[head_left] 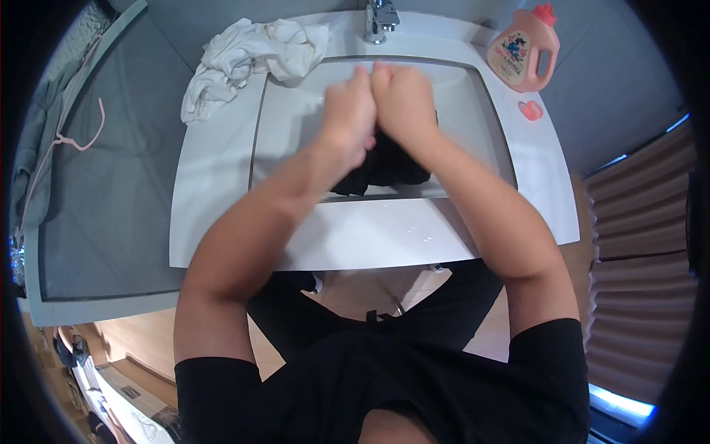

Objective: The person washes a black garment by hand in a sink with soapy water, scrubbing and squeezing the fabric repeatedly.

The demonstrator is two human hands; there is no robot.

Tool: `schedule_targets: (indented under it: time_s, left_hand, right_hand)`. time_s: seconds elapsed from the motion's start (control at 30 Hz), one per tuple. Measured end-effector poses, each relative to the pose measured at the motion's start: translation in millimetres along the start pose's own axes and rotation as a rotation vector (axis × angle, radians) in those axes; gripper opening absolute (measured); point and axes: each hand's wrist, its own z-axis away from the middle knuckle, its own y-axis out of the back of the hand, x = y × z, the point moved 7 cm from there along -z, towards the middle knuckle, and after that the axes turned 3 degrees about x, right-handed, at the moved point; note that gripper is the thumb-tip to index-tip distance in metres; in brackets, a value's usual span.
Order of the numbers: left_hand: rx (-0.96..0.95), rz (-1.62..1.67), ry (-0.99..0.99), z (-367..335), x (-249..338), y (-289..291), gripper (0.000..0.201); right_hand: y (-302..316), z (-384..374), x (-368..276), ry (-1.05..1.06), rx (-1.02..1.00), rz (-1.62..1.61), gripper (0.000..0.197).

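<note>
Head view: both fists pressed knuckle to knuckle over the white sink [222,222], left hand [349,118] and right hand [403,100] each clenched tight on the black garment [384,166] bunched in the basin, white cloth [248,55] beside the tap [379,21].

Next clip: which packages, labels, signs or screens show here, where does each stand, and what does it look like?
Pink plastic detergent jug: on the white sink's far right corner, handled, red screw cap on.
Label on the jug: front face, pale with a colourful picture.
Loose pink cap: on the rim just nearer than the jug.
No signs or screens in view.
</note>
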Motion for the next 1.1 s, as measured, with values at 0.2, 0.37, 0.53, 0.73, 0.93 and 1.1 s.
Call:
schedule_targets:
  time_s: [0.2, 0.37, 0.53, 0.73, 0.93, 1.1]
  left_hand:
    - [0.045, -0.078, -0.118, 33, 6, -7, 0.043]
    - [0.058, 0.159, -0.131, 2, 23, 18, 0.051]
    - [-0.034, -0.155, -0.226, 20, 6, -10, 0.046]
    - [0.045, 0.076, -0.279, 3, 14, 9, 0.049]
    - [0.038, 0.110, -0.244, -9, 16, 21, 0.060]
    - [0.048, -0.147, -0.388, 14, 15, -6, 0.056]
  right_hand:
    - [11, -7, 6, -0.059, 0.071, -0.032, 0.050]
    - [-7, 32, -23, 0.021, -0.060, -0.107, 0.043]
    - [14, -12, 3, -0.076, 0.026, -0.121, 0.040]
    - [-3, 20, -14, 0.006, -0.018, -0.106, 0.041]
    - [-6, 23, -19, 0.018, 0.040, -0.149, 0.039]
    - [19, -10, 2, -0.054, 0.094, -0.104, 0.040]
